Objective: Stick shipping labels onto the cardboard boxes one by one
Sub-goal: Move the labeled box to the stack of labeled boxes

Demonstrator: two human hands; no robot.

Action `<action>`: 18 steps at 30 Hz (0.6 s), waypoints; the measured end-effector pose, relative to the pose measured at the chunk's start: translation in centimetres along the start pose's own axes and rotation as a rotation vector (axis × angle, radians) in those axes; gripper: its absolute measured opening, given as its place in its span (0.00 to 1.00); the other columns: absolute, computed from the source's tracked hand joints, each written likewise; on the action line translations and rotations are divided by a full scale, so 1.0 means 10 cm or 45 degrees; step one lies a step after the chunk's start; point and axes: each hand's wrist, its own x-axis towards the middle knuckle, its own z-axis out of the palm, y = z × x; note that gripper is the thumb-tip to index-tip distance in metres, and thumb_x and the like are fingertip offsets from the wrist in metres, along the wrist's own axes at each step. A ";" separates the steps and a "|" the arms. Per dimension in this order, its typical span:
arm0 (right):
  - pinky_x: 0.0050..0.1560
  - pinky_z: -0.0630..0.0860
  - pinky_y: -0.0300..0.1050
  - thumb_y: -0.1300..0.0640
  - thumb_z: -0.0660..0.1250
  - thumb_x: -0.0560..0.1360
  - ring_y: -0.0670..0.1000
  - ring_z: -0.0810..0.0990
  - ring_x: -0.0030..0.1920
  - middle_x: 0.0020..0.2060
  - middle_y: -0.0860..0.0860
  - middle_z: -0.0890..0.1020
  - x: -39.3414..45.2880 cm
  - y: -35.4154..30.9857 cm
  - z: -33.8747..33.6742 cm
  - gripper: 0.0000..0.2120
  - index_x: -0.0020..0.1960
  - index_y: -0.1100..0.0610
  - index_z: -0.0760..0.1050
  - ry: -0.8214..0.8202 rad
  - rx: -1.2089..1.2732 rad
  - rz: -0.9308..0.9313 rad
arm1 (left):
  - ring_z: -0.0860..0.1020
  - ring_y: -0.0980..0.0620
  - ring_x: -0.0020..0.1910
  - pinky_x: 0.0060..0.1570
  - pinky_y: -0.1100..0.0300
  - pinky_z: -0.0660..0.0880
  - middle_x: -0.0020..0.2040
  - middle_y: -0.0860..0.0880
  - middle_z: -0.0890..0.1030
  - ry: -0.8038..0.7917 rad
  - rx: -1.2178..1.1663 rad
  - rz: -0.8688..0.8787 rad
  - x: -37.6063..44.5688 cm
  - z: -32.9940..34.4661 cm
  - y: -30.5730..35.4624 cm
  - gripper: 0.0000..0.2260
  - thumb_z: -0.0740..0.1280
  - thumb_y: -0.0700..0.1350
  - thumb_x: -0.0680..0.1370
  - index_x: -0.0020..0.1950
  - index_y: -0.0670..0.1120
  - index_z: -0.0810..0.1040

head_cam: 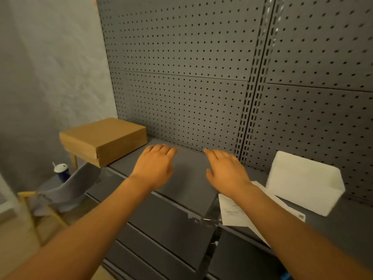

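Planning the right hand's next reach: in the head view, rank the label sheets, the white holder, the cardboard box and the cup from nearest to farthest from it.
From the right hand:
1. Label sheets, just below its wrist.
2. White holder, right, against the pegboard.
3. Cardboard box, far left.
4. Cup, lower left, beyond the box.

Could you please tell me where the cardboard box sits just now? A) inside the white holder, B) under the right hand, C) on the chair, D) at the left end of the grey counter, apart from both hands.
D: the cardboard box rests on the left end of the grey counter, and neither the left hand nor the right hand touches it.
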 end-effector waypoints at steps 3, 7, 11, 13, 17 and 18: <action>0.73 0.55 0.47 0.54 0.57 0.79 0.53 0.61 0.73 0.73 0.51 0.64 0.18 -0.16 0.08 0.29 0.78 0.54 0.52 -0.016 0.020 -0.066 | 0.64 0.46 0.71 0.70 0.51 0.58 0.71 0.47 0.69 0.008 0.009 -0.055 -0.02 0.03 -0.22 0.23 0.59 0.47 0.79 0.74 0.47 0.63; 0.73 0.55 0.46 0.54 0.57 0.79 0.52 0.61 0.73 0.73 0.51 0.64 0.43 -0.31 0.12 0.29 0.78 0.54 0.51 0.010 0.032 -0.099 | 0.63 0.46 0.72 0.70 0.51 0.58 0.72 0.47 0.68 0.059 -0.025 -0.134 0.11 0.04 -0.59 0.24 0.60 0.48 0.78 0.75 0.48 0.63; 0.73 0.55 0.46 0.52 0.57 0.80 0.52 0.60 0.74 0.73 0.50 0.63 0.70 -0.48 0.18 0.28 0.78 0.53 0.52 0.007 0.044 -0.056 | 0.63 0.47 0.72 0.70 0.52 0.59 0.72 0.49 0.68 0.080 -0.074 -0.168 0.29 0.16 -0.94 0.25 0.59 0.49 0.78 0.75 0.49 0.62; 0.72 0.57 0.46 0.52 0.57 0.80 0.52 0.61 0.73 0.73 0.50 0.64 0.86 -0.61 0.24 0.28 0.78 0.53 0.52 0.006 0.054 -0.035 | 0.64 0.47 0.71 0.69 0.52 0.59 0.72 0.49 0.68 0.079 -0.091 -0.155 0.40 0.25 -1.14 0.24 0.58 0.49 0.78 0.75 0.49 0.62; 0.71 0.60 0.48 0.52 0.57 0.80 0.52 0.63 0.72 0.73 0.50 0.65 1.27 -0.97 0.41 0.28 0.77 0.53 0.53 0.023 0.110 0.052 | 0.67 0.46 0.68 0.66 0.52 0.62 0.69 0.48 0.71 0.099 -0.145 -0.112 0.63 0.45 -1.69 0.21 0.58 0.49 0.79 0.72 0.49 0.66; 0.72 0.60 0.49 0.51 0.58 0.80 0.53 0.63 0.72 0.73 0.50 0.65 1.39 -1.08 0.46 0.28 0.77 0.53 0.53 0.030 0.132 0.079 | 0.67 0.46 0.68 0.66 0.52 0.63 0.70 0.48 0.71 0.107 -0.169 -0.104 0.68 0.48 -1.84 0.21 0.58 0.49 0.79 0.72 0.49 0.66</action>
